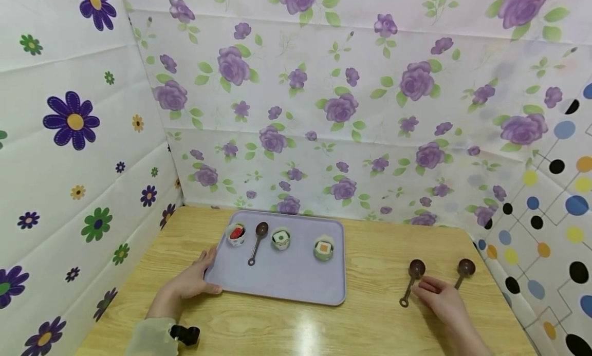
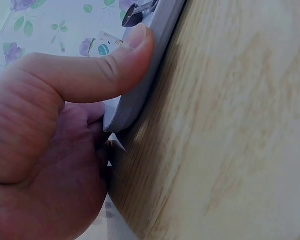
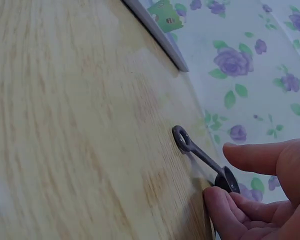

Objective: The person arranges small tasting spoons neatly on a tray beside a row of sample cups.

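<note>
My left hand grips the near-left corner of a lavender tray; in the left wrist view the thumb lies along its rim. On the tray stand a small cup with red contents, a cup with a white piece and a green cup with an orange-centred white piece. A dark brown spoon lies between the two left cups. On the right, my right hand is beside a second brown spoon, thumb and fingers apart around it in the right wrist view.
A third brown spoon lies to the right, its handle partly behind the right hand. The wooden table is bounded by a flowered cloth at the back and patterned cloths on both sides.
</note>
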Tool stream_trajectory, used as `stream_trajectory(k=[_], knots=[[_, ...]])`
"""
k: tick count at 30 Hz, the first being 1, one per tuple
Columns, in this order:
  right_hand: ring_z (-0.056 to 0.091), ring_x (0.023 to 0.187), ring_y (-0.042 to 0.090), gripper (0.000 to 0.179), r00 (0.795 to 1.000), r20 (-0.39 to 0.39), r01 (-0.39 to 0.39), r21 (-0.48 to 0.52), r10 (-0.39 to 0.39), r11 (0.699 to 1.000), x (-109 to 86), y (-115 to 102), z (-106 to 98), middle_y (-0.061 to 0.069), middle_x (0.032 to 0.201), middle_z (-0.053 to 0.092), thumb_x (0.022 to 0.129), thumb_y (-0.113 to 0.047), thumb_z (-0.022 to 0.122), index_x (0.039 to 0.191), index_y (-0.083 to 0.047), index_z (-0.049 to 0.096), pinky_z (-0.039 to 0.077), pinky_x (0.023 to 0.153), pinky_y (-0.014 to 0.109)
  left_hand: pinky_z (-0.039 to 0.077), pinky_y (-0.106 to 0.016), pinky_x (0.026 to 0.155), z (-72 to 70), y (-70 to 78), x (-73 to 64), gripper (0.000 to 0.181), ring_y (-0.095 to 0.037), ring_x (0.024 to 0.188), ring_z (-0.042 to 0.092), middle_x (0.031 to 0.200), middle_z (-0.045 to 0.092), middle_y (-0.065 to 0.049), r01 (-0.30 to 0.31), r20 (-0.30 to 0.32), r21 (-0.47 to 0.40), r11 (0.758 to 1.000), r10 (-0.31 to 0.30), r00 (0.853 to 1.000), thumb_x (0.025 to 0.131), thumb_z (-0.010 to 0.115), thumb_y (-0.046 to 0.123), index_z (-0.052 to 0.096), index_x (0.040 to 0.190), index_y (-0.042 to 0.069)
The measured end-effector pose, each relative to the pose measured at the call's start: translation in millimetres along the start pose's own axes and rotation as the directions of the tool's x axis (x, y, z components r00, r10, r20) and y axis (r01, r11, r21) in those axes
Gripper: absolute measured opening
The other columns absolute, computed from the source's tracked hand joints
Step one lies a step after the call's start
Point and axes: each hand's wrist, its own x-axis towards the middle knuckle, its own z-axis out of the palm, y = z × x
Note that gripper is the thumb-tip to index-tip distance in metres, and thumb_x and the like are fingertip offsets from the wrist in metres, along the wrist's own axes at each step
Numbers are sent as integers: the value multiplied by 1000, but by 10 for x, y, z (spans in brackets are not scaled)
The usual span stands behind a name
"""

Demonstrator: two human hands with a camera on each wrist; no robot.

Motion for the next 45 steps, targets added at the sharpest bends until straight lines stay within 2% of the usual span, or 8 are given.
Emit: stream_trajectory(k=[2,15,23,26,32,40,45], knots=[[65,124,34,82,1000,-6,8,-13,-8,1000,-8,-8,24,30,142,63,98,-36,80,154,14,45,57,82,19,3,-73,123,-1,9,-1,128,-54,159,-5,173,2,-33,0,0,0,1000,0,1000,82,94,30,6,168,-5],[67,119,36,80,998,-36,45,-51,-47,998,-24,-43,133,29,137,64,94,-29,84,152,13,48,58,82,21,2,-73,123,-8,-9,0,127,-55,158,-7,173,0,-33,-7,10,-12,1000,7,1000,83,93,29,5,168,-5],[67,115,40,84,997,-64,24,-125,-32,992,-24,-81,179,26,132,67,90,-38,87,149,11,52,60,91,45,1,-74,123,-4,-12,-17,127,-54,159,-8,173,-1,-33,-11,3,-26,1000,12,1000,83,93,29,5,168,-5],[67,116,41,84,997,-69,27,-147,-38,989,-23,-92,180,26,131,68,89,-38,87,148,11,53,58,95,49,1,-73,123,0,-26,-12,127,-53,159,-8,173,-1,-33,-8,4,-23,1000,8,1000,83,93,30,5,168,-4],[66,115,39,79,997,-68,28,-155,-39,987,4,-56,166,22,127,70,90,-36,86,146,11,56,59,92,46,1,-74,123,1,-32,-6,128,-55,158,-8,173,0,-33,-21,5,-18,1000,21,1000,83,93,30,5,168,-5],[72,106,35,64,990,-76,94,-250,-116,964,35,-73,141,19,114,76,93,-25,83,138,14,62,60,89,43,2,-76,121,-9,-26,-9,128,-55,158,-7,173,-1,-34,-9,6,-11,1000,9,1000,83,93,32,5,169,-4],[73,99,30,57,988,-83,108,-257,-133,960,36,-71,128,16,106,77,91,-18,83,133,16,64,59,78,30,2,-76,121,-9,-30,-10,128,-56,158,-7,172,-1,-34,-19,3,-8,1000,19,1000,83,93,32,6,168,-5]])
